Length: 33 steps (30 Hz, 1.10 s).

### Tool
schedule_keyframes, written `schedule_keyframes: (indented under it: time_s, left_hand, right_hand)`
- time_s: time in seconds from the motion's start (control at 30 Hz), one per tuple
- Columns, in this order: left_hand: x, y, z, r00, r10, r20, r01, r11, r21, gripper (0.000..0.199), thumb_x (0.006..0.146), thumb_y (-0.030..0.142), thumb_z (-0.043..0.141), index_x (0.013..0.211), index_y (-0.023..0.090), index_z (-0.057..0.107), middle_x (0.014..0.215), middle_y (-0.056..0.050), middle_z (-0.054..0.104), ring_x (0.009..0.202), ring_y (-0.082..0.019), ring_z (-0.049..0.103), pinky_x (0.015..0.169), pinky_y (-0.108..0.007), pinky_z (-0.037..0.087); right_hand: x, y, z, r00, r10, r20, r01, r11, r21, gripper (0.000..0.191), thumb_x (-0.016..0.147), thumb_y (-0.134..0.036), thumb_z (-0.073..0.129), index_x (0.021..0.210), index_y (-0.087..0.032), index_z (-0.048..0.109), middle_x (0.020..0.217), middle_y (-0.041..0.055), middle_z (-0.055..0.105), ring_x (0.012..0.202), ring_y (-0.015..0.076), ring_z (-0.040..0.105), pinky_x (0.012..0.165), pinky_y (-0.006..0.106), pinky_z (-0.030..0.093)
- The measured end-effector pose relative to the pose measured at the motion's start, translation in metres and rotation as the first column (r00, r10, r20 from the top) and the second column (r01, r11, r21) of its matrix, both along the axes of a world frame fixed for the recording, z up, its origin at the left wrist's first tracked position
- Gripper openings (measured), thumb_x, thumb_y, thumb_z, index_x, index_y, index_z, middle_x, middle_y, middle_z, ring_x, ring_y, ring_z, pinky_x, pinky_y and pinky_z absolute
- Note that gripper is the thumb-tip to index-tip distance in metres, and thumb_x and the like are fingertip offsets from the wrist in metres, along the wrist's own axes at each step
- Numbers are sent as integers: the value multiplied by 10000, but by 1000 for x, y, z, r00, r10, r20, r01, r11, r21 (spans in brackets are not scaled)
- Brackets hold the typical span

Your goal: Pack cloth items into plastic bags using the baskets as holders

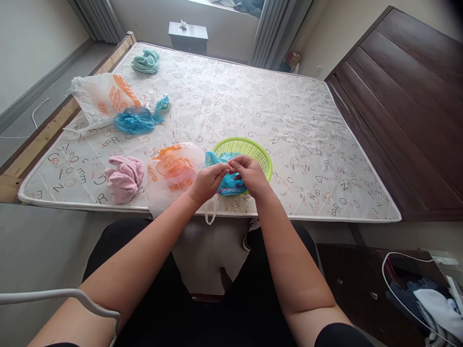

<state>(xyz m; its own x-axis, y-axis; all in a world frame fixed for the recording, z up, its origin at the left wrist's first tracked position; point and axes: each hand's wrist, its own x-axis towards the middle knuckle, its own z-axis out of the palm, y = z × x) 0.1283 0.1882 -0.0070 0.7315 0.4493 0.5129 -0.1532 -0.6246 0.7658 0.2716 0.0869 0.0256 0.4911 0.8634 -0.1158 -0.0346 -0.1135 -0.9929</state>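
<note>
My left hand (211, 181) and my right hand (249, 174) meet fingertip to fingertip, both closed in a pinch. Between them shows a small reddish thing, too small to name. Just beneath lies a crumpled blue plastic bag (231, 183), partly inside a green plastic basket (265, 161) and partly hidden by my hands. Left of my left hand, a white plastic bag with orange print (170, 168) rests at the mattress edge, a strap-like handle hanging over the side. A folded pink towel (125, 178) sits farther left.
The mattress (307, 144) carries a second orange-printed bag (108, 99), another blue bag (135, 119) and a green towel (145, 61). A dark headboard (401, 111) rises at right. Clothes and a white cable (385, 270) lie low at right; a grey arm-like bar (72, 292) crosses lower left.
</note>
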Motion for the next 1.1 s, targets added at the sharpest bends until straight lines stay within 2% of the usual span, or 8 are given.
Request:
schedule_keyframes:
  time_s: [0.2, 0.7, 0.93, 1.1]
  left_hand:
    - [1, 1, -1, 997, -10, -74, 10, 1000, -4, 273, 1042, 361, 457, 1063, 217, 689, 999, -43, 755, 940, -171, 712, 879, -319, 556]
    - [0, 1, -1, 992, -21, -123, 18, 1000, -21, 301, 1043, 381, 436, 1047, 218, 689, 1050, -49, 761, 980, -178, 712, 909, -313, 546]
    - [0, 1, -1, 994, -39, -103, 37, 999, -19, 280, 1039, 340, 439, 1064, 211, 686, 1064, -58, 758, 1005, -188, 717, 926, -337, 553]
    - [-2, 3, 2, 990, -91, -106, 93, 996, 14, 271, 1028, 333, 463, 1072, 227, 708, 1060, -64, 772, 1012, -204, 730, 931, -369, 570]
  right_hand:
    - [2, 0, -4, 1000, 13, 7, -13, 999, -30, 301, 797, -509, 732, 887, -226, 682, 853, 14, 688, 789, 159, 632, 612, 259, 483]
    - [5, 1, -6, 999, 29, 14, -29, 1000, 5, 321, 784, -521, 748, 851, -216, 673, 774, 5, 665, 747, 150, 615, 702, 294, 502]
    - [4, 0, -6, 999, 9, 39, -9, 1000, 6, 280, 817, -488, 720, 876, -216, 692, 802, 6, 670, 764, 149, 613, 665, 281, 485]
    - [8, -1, -5, 996, 45, 71, -43, 998, -35, 301, 795, -510, 730, 860, -216, 717, 765, 5, 656, 706, 137, 576, 596, 264, 435]
